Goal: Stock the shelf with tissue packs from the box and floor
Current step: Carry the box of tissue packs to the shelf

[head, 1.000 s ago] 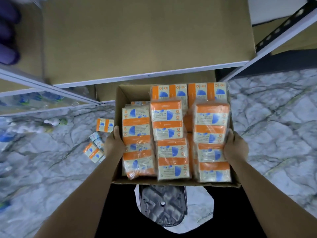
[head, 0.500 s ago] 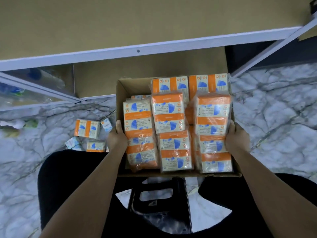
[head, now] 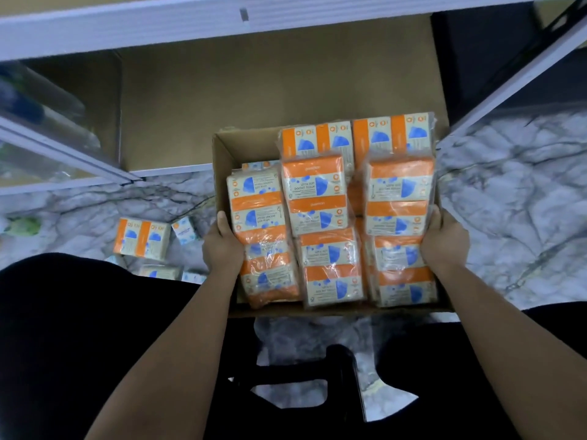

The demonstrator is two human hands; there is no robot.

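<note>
Tissue packs (head: pixel 313 198), glossy plastic-wrapped blocks, fill cardboard box (head: pixel 224 160); left hand (head: pixel 222 249) and right hand (head: pixel 444 239) grasp its side walls.

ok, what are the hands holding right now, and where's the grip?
Both hold the cardboard box of tissue packs by its side walls: left hand on the left wall, right hand on the right. Fingers are mostly hidden.

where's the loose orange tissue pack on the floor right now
In the head view the loose orange tissue pack lies on the marble floor, left of the cardboard box and the left hand, below the shelf's front edge.
</note>
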